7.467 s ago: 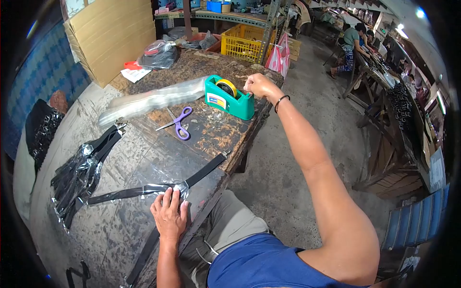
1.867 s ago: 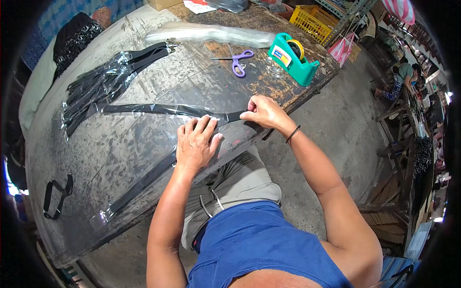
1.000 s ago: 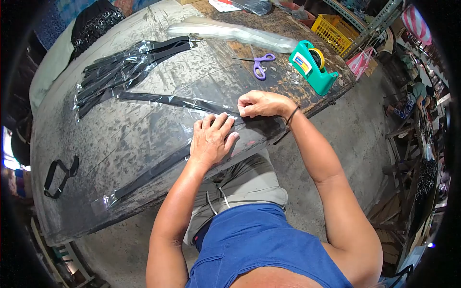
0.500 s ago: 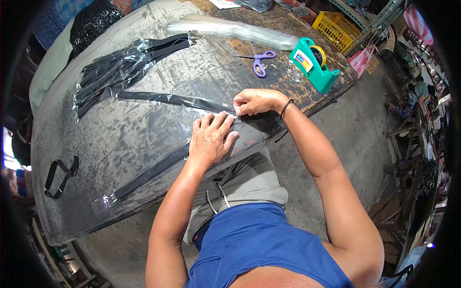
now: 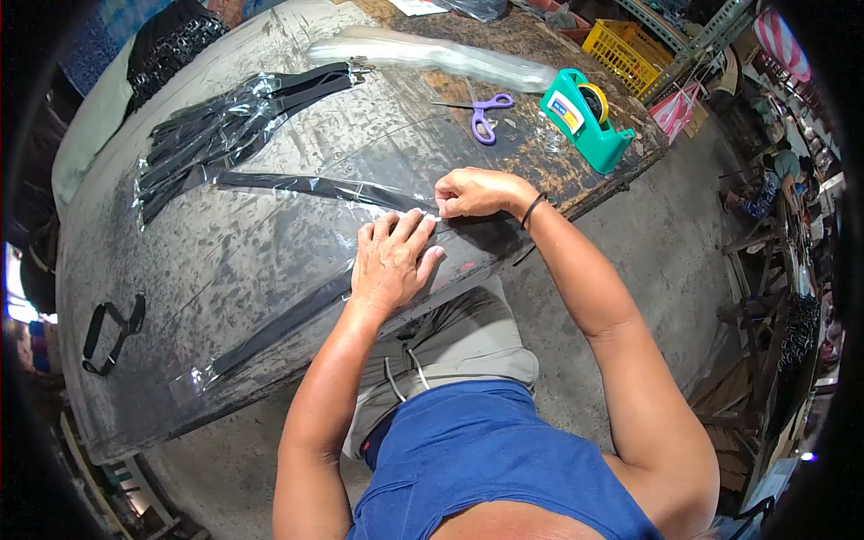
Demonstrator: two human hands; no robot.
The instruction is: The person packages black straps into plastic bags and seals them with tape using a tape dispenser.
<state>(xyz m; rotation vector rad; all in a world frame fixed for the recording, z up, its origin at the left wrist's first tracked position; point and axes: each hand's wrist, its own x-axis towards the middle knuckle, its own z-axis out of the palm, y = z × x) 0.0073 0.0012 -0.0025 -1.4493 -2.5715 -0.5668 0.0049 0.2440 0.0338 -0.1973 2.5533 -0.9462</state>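
My left hand (image 5: 391, 263) lies flat with its fingers spread on the table, its fingertips beside the end of a black strap in a clear plastic sleeve (image 5: 310, 184). My right hand (image 5: 481, 193) has its thumb and fingers pinched together at the right end of that sleeve, just above my left fingertips. The small part inside the pinch is hidden. A second sleeved black strap (image 5: 279, 322) runs from under my left hand toward the lower left along the table edge.
A pile of sleeved black straps (image 5: 216, 130) lies upper left, a loose strap loop (image 5: 112, 333) at far left. Purple scissors (image 5: 483, 117), a green tape dispenser (image 5: 585, 126) and a bundle of clear sleeves (image 5: 432, 56) lie beyond my hands on the worn table (image 5: 225, 261).
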